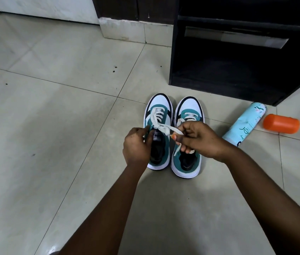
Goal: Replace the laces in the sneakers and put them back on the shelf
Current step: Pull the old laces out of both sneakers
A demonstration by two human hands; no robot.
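Two teal, white and black sneakers stand side by side on the tiled floor, toes pointing away from me. The left sneaker carries a white lace threaded through its eyelets. My left hand pinches one lace end at the sneaker's left side. My right hand grips the other lace end, pulled across toward the right sneaker, whose own white lace is partly hidden under my fingers.
A dark wooden shelf unit with an open bottom compartment stands just behind the sneakers. A light blue spray can lies on the floor at the right, its orange cap beside it. A white wall base sits farther back.
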